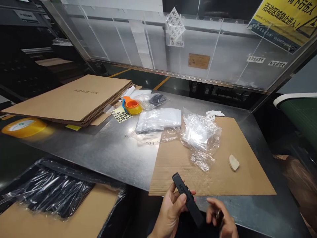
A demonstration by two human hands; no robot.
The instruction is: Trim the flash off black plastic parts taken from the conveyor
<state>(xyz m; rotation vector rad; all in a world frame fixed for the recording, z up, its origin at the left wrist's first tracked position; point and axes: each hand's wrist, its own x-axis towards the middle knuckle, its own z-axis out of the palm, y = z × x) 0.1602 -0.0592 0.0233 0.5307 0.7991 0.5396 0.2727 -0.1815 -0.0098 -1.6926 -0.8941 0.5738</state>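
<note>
A long black bar-shaped object (pixel 188 200) with pale lettering on it is held at a slant just off the near edge of the cardboard sheet (pixel 218 178). My left hand (pixel 173 206) is wrapped round it, thumb on its top face and fingertips showing on the far side. To the right of its lower end is my right hand (pixel 221 216), fingers curled, apart from the black object. Something small, dark and brownish shows between those fingers, too unclear to name. A crumpled clear plastic bag (pixel 199 132) lies on the cardboard beyond, left of a small beige piece (pixel 233 163).
Flattened cardboard (pixel 71 96) is stacked at the left by yellow tape (pixel 23 127). An orange tape dispenser (pixel 131 104), stickers (pixel 122 114), a white packet (pixel 159 119) and a white glove (pixel 215 114) lie on the metal table (pixel 111 155). Plastic-wrapped black items (pixel 59 191) fill a box lower left.
</note>
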